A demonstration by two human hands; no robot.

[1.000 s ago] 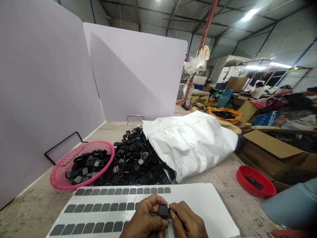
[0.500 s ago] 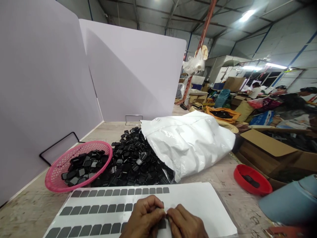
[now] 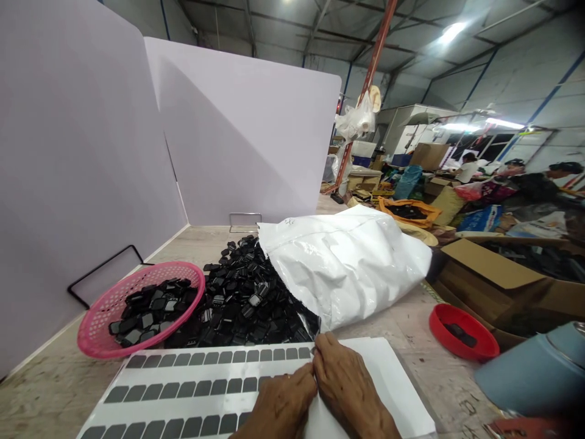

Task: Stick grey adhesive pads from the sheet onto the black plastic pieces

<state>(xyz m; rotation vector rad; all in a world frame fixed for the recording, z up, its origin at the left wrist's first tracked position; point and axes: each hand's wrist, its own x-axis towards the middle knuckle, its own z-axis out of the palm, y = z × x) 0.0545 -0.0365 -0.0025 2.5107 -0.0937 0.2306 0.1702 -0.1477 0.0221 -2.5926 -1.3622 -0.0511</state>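
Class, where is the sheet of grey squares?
In the head view, the sheet lies at bottom centre-left, in front of the heap of black pieces.

I can't tell whether the hands hold anything — my view crops the sheet below, the box at right.

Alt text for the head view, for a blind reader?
Left hand and right hand close together over a white sheet with rows of grey rounded patches. Behind lie a pink perforated basket, a heap of small black pieces and a crumpled white bag.
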